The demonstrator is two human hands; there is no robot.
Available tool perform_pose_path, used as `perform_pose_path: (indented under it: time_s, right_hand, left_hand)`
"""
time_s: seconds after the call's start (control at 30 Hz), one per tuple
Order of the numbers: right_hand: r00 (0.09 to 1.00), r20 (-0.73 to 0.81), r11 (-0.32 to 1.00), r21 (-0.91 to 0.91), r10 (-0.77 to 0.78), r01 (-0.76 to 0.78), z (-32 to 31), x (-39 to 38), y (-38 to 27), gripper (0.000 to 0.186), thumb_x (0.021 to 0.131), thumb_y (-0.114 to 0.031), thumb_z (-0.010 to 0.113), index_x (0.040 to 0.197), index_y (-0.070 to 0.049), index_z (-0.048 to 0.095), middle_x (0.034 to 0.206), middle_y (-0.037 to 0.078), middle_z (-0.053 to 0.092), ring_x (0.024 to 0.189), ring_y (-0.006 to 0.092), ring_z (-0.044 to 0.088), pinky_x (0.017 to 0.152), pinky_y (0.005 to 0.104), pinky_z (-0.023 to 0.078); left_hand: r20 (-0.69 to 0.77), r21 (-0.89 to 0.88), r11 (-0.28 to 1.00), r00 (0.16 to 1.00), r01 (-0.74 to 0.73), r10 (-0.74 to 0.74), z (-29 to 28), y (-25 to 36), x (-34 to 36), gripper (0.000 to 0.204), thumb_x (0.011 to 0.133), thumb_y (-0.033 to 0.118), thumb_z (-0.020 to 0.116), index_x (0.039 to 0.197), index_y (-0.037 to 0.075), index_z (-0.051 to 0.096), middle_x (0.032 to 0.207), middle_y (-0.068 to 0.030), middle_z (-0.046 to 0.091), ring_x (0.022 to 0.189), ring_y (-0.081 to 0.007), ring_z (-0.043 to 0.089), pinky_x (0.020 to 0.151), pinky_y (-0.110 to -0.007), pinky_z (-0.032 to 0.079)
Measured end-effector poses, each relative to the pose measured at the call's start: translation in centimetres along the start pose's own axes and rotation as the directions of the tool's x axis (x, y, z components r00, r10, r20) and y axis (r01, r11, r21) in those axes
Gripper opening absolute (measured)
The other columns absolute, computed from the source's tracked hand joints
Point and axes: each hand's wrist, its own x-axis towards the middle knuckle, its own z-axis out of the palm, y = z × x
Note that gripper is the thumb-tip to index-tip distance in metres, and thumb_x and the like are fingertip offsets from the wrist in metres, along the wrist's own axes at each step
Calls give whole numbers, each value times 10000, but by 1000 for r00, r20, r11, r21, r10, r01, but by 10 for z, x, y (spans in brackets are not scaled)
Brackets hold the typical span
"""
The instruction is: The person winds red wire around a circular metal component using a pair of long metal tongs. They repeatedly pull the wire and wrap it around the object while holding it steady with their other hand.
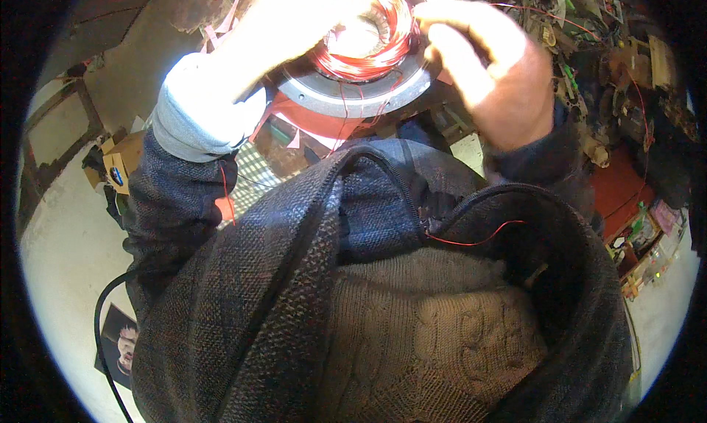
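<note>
A round grey metal motor stator [409, 92] lies at the top middle, partly cut off by the upper edge. Red copper wire windings [361, 68] ring its bright centre hole. My left hand [317, 7] reaches over the stator's left side; glare washes out its fingers. At the right edge of the windings is my right hand [508, 77], fingers curled and tips drawn together against the coil. What they pinch is too small to make out. Loose wire ends [342, 117] hang from the stator's near side.
Pink paper scraps [294, 140] lie around the stator. A thin red wire [545, 12] runs right over a cluttered heap of scraps [633, 62]. A cardboard box [124, 161] sits left. A loose red wire [479, 242] crosses my jacket [243, 298]. A black cable [98, 327] curves at lower left.
</note>
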Motion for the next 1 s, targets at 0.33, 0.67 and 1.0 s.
perform_pose_path:
  time_s: [0.33, 0.67, 1.0]
  right_hand:
    - [611, 483, 695, -7, -627, 719, 33, 88, 42, 337, 920, -123, 624, 1247, -54, 658, 1156, 165, 714, 988, 324, 714, 918, 412, 572]
    - [664, 618, 783, -121, -422, 610, 21, 78, 44, 189, 917, -176, 610, 1088, -127, 673, 763, 154, 670, 648, 345, 689, 642, 439, 552]
    - [607, 459, 636, -112, -648, 764, 23, 66, 66, 249, 920, -175, 635, 1133, -82, 725, 824, 92, 676, 716, 282, 646, 665, 362, 537]
  left_hand:
    - [-258, 866, 462, 963, 193, 80, 44, -17, -57, 191, 923, 168, 687, 1054, 37, 729, 1041, -141, 733, 884, -305, 720, 821, -389, 586]
    - [-229, 952, 195, 972, 234, -46, 86, -38, -77, 377, 870, 122, 686, 1237, 37, 688, 1220, -172, 693, 1176, -343, 635, 1066, -452, 478]
    - [72, 990, 118, 997, -75, 24, 33, -21, -71, 344, 828, 99, 711, 1156, -5, 706, 1217, -180, 695, 1158, -331, 664, 1068, -450, 501]
